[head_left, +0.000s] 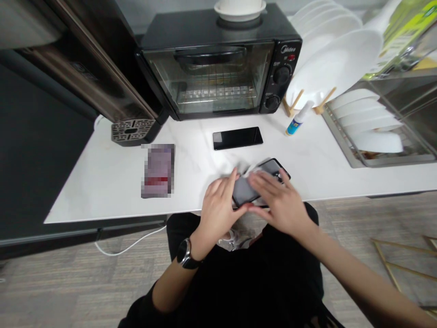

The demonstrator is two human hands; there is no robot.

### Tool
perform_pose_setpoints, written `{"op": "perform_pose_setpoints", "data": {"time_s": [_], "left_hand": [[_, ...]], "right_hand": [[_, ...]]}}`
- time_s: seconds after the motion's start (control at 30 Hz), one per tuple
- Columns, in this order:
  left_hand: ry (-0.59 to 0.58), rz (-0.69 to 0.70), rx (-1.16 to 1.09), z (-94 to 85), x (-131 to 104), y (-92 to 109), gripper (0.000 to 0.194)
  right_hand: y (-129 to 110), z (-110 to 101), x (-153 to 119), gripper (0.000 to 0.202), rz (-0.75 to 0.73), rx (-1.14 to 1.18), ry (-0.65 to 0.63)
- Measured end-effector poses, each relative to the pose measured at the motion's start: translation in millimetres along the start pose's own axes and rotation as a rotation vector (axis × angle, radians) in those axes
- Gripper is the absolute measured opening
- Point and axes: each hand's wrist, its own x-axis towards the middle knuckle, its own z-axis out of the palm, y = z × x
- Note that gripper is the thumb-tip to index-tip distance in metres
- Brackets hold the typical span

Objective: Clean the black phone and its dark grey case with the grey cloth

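A grey phone case with a black rim (243, 189) lies slanted at the counter's front edge; I cannot tell whether a phone is inside it. My left hand (218, 200) grips its left end, thumb at the near edge and fingers at the far side. Over the case's middle, my right hand (282, 196) presses a thin white wipe (251, 170) flat under its fingers, which are slightly blurred. The right thumb meets the near edge by the left thumb. Just beyond lies a black smartphone (238, 138), and a small spray bottle (299, 119) stands to the right.
A toaster oven (218, 82) stands at the back, with a drinks machine (133, 130) at its left. A blurred-out purple item (159, 171) lies on the left of the white counter (102, 182). White plates (334, 59) stand at the right beside a dish rack (375, 159).
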Motion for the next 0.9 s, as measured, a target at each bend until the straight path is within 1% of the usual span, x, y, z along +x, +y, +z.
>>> {"op": "perform_pose_setpoints", "data": {"time_s": [0.07, 0.1, 0.17, 0.2, 0.23, 0.27, 0.33, 0.37, 0.4, 0.47, 0.5, 0.53, 0.57, 0.6, 0.67, 0.7, 0.73, 0.77, 0.8, 0.83, 0.87, 0.9], "left_hand": [[0.001, 0.006, 0.012, 0.1, -1.0, 1.6, 0.102], [-0.004, 0.004, 0.024, 0.3, -1.3, 2.4, 0.101], [-0.018, -0.005, 0.062, 0.9, -2.0, 3.9, 0.096], [-0.020, -0.010, 0.078, 1.0, -2.5, 4.5, 0.095], [-0.017, -0.015, 0.089, 1.1, -3.0, 5.1, 0.094], [-0.008, -0.017, 0.091, 1.0, -3.4, 5.8, 0.095], [0.013, -0.009, 0.082, 0.7, -3.8, 7.4, 0.098], [0.018, -0.002, 0.081, 0.5, -3.7, 8.3, 0.099], [0.014, 0.003, 0.090, 0.3, -3.4, 9.0, 0.098], [-0.010, 0.012, 0.125, -0.4, -2.9, 9.7, 0.092], [-0.014, 0.020, 0.138, -0.9, -3.0, 9.4, 0.089], [-0.012, 0.030, 0.143, -1.7, -3.6, 8.7, 0.087], [-0.007, 0.044, 0.138, -2.7, -4.5, 7.6, 0.087], [0.001, 0.064, 0.123, -4.0, -5.7, 6.3, 0.088], [0.014, 0.110, 0.080, -7.3, -8.4, 3.3, 0.086], [0.019, 0.132, 0.059, -8.9, -9.1, 1.9, 0.078], [0.033, 0.146, 0.036, -10.3, -8.9, 0.6, 0.066], [0.058, 0.148, 0.010, -11.3, -7.4, -0.7, 0.053], [0.094, 0.130, -0.018, -11.6, -4.5, -2.0, 0.041], [0.131, 0.094, -0.048, -11.3, -0.2, -3.4, 0.033], [0.166, 0.049, -0.078, -10.4, 5.3, -5.0, 0.029], [0.193, 0.004, -0.104, -9.1, 11.5, -6.7, 0.027]], "right_hand": [[10.6, -5.1, -2.6, 0.068, 0.095, -0.088, 0.062], [12.6, -6.7, -4.3, 0.071, 0.079, -0.086, 0.065], [10.7, -7.9, -7.2, 0.078, -0.062, 0.000, 0.003], [8.5, -7.8, -8.1, 0.078, -0.133, 0.043, -0.034], [6.8, -7.8, -8.8, 0.075, -0.160, 0.059, -0.047], [5.9, -7.9, -9.1, 0.071, -0.130, 0.042, -0.031], [5.7, -8.4, -9.4, 0.065, 0.023, -0.052, 0.057], [5.2, -8.3, -9.6, 0.064, 0.065, -0.079, 0.091], [3.8, -8.0, -9.7, 0.066, 0.057, -0.071, 0.098], [0.0, -7.2, -10.0, 0.069, -0.071, 0.027, 0.044], [-0.7, -7.2, -10.4, 0.067, -0.120, 0.082, 0.018], [0.6, -8.1, -11.0, 0.062, -0.123, 0.124, 0.016], [4.4, -10.0, -12.3, 0.056, -0.073, 0.160, 0.046], [10.5, -12.9, -14.3, 0.050, 0.023, 0.204, 0.106], [26.7, -20.6, -20.4, 0.042, 0.272, 0.372, 0.300], [34.5, -24.4, -24.1, 0.042, 0.387, 0.489, 0.425], [40.8, -27.6, -27.9, 0.042, 0.478, 0.602, 0.553], [45.0, -29.8, -31.3, 0.042, 0.541, 0.687, 0.674], [46.9, -30.9, -34.3, 0.042, 0.574, 0.733, 0.771], [46.9, -31.0, -36.4, 0.041, 0.578, 0.739, 0.830], [45.4, -30.2, -37.7, 0.040, 0.562, 0.718, 0.844], [43.3, -28.6, -38.0, 0.040, 0.535, 0.682, 0.816]]}}
